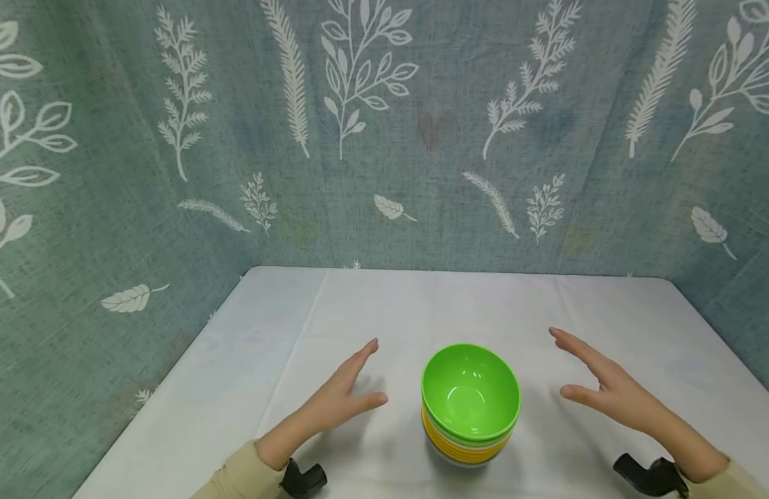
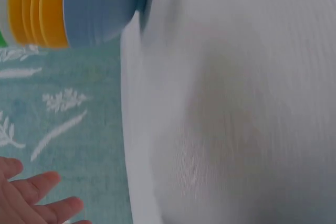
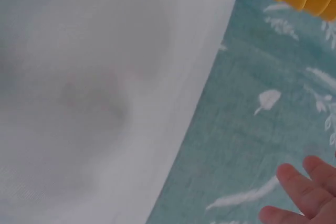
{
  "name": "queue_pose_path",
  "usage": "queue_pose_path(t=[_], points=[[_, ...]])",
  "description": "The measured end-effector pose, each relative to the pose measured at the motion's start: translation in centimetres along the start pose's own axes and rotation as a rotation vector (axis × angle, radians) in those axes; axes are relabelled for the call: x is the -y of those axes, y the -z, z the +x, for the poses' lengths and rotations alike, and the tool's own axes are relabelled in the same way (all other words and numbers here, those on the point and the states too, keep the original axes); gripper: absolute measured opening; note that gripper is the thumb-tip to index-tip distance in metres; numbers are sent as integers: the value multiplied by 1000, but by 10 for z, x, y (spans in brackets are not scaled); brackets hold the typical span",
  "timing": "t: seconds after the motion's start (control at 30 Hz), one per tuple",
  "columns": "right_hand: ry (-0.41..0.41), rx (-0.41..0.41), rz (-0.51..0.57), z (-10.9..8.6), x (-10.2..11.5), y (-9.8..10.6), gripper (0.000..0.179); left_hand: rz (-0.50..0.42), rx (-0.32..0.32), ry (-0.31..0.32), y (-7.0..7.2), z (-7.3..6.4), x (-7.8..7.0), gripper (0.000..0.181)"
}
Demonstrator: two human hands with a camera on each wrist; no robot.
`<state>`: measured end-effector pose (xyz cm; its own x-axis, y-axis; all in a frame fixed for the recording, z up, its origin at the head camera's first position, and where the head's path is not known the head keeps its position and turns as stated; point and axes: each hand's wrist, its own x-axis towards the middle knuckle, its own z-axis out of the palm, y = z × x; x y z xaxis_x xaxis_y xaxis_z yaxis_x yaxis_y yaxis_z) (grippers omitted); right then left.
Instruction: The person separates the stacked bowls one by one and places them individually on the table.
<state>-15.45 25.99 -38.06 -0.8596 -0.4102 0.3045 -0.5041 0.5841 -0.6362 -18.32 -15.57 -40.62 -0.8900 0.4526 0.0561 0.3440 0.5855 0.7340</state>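
Observation:
A stack of nested bowls [image 1: 471, 391] stands upright near the front of the table, with a bright green bowl on top. Below the green, yellow bowls [image 2: 44, 9] and a blue-grey bottom part [image 2: 100, 9] show in the left wrist view. To the left of the stack my left hand [image 1: 337, 402] hovers with fingers extended and thumb apart, touching nothing. On the other side my right hand [image 1: 611, 391] is held likewise, fingers spread from the thumb, apart from the stack. In the right wrist view, only fingertips [image 3: 296, 182] of that hand appear.
A white cloth [image 1: 384, 305] covers the table. Green-blue fabric with white leaf prints [image 1: 421, 138] hangs behind it and along both sides. A black wrist mount [image 1: 303, 478] is on the left wrist, and another [image 1: 649, 475] is on the right.

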Motion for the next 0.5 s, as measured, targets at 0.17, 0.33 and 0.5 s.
queue_pose_path(t=[0.17,0.33,0.5], points=[[43,91,191,6,15,-6,70,-40,73,-53,-14,6,-11,84],[77,155,265,10,26,-15,73,-102,179,-76,-29,10,-19,87],[96,178,300,16,34,-24,78,-133,215,-81,-40,14,-23,96]])
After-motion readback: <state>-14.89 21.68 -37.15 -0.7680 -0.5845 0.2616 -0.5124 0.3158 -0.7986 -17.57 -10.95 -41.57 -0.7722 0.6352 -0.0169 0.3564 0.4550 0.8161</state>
